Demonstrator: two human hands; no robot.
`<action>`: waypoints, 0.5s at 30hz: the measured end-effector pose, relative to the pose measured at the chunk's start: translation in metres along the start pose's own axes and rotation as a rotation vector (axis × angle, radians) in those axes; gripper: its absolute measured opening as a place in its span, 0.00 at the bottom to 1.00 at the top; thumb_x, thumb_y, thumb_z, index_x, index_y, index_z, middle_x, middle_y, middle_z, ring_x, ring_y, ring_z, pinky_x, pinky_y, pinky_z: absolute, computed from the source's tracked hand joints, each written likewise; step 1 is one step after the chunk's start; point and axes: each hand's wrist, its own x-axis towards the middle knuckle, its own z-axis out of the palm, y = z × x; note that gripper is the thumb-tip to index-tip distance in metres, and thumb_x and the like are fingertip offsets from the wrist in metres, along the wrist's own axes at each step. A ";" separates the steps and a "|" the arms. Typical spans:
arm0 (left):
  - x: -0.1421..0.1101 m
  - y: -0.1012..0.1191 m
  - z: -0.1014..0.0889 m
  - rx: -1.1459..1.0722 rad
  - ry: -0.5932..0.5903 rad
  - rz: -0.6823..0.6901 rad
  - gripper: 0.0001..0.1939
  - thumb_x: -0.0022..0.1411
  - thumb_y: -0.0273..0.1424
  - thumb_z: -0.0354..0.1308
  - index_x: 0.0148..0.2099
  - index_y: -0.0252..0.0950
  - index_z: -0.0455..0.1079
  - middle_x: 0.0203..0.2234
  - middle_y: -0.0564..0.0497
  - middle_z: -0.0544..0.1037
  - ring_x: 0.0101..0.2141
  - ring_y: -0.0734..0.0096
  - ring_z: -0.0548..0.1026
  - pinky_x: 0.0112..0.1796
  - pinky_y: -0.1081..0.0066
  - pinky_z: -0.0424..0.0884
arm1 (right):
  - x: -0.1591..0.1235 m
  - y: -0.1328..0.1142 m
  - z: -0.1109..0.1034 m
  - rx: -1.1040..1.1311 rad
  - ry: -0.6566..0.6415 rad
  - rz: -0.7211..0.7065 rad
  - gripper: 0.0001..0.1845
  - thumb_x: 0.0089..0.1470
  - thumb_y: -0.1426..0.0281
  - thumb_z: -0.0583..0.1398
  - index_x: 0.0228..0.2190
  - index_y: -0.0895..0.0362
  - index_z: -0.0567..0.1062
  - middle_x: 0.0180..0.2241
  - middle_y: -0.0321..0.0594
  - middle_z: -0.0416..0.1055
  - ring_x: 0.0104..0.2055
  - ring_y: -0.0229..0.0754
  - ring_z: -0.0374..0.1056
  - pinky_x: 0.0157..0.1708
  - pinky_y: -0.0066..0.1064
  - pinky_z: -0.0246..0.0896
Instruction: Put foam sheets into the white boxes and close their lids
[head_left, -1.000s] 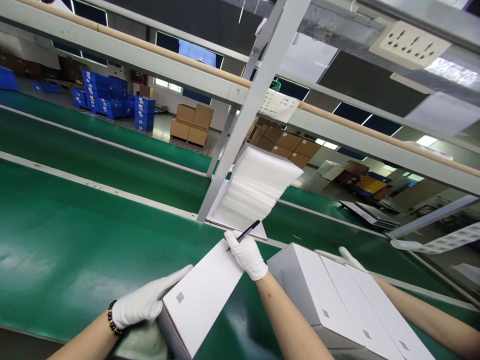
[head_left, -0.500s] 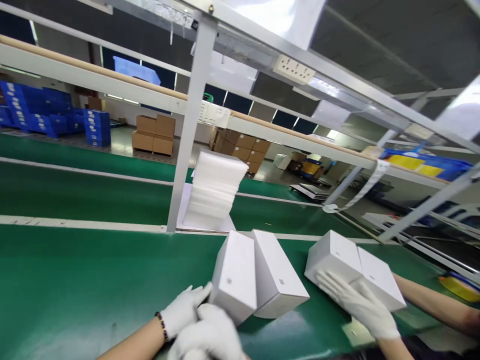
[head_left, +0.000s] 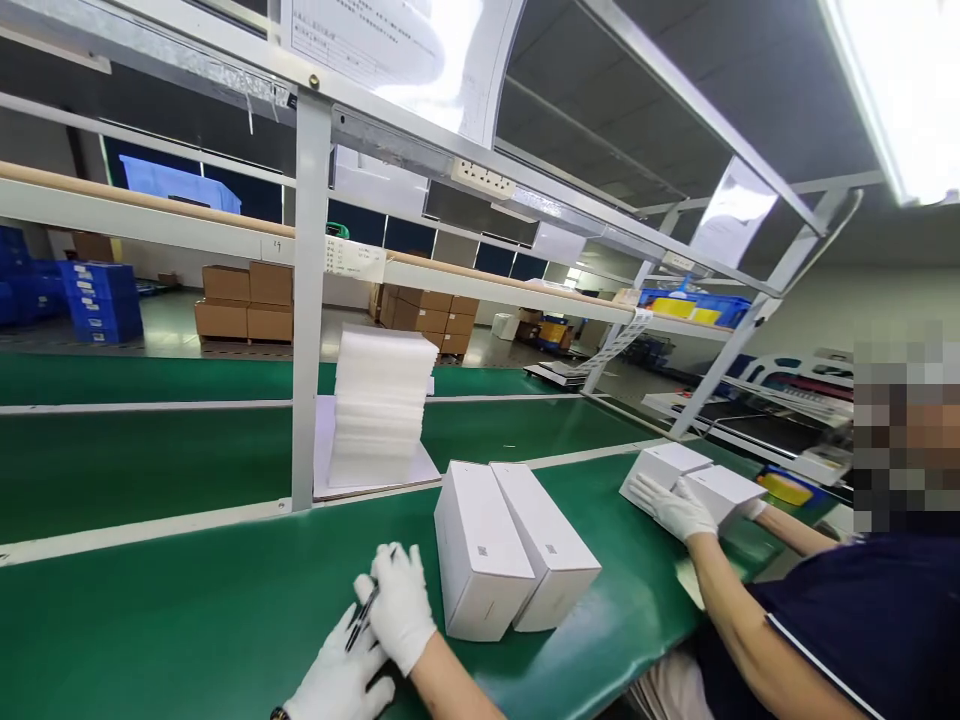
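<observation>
My right hand (head_left: 400, 603), in a white glove, is closed round a black pen (head_left: 365, 614) just above the green belt (head_left: 187, 610). My left hand (head_left: 337, 682), also gloved, lies just below it with fingers loosely spread, touching the right hand and holding nothing. Two white boxes (head_left: 480, 548) (head_left: 547, 548) stand side by side on the belt, a short way right of my hands and untouched. Further right, a co-worker's gloved hand (head_left: 673, 505) rests on two more white boxes (head_left: 666, 466) (head_left: 725, 490).
A stack of white foam sheets (head_left: 379, 405) stands behind the boxes beside a grey frame post (head_left: 310, 300). The co-worker in a dark shirt (head_left: 862, 630) fills the right edge. Cardboard cartons (head_left: 244, 300) and blue crates (head_left: 101, 300) stand far behind.
The view has swung right. My hands have come off the two white boxes, which now stand on the belt. My right hand still holds the pen. The co-worker has come into view.
</observation>
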 end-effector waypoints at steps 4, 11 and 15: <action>-0.002 -0.008 -0.019 0.011 -0.191 -0.132 0.24 0.66 0.40 0.51 0.62 0.45 0.67 0.64 0.48 0.61 0.65 0.49 0.56 0.63 0.47 0.52 | 0.012 0.030 0.037 -0.111 0.073 0.125 0.16 0.53 0.73 0.60 0.43 0.65 0.77 0.51 0.60 0.70 0.58 0.62 0.62 0.61 0.55 0.51; -0.006 -0.011 -0.025 -0.118 -0.196 -0.208 0.25 0.66 0.41 0.50 0.63 0.44 0.66 0.65 0.48 0.59 0.66 0.49 0.52 0.64 0.45 0.48 | 0.001 0.117 0.001 -0.102 0.267 0.033 0.08 0.52 0.66 0.57 0.27 0.56 0.75 0.32 0.50 0.75 0.38 0.54 0.72 0.42 0.43 0.69; -0.004 -0.014 -0.022 -0.163 -0.182 -0.210 0.25 0.66 0.42 0.50 0.63 0.44 0.66 0.65 0.48 0.60 0.66 0.48 0.53 0.64 0.45 0.47 | 0.014 0.131 -0.040 -0.049 0.425 -0.056 0.22 0.62 0.57 0.51 0.22 0.54 0.71 0.19 0.41 0.69 0.23 0.47 0.70 0.26 0.36 0.68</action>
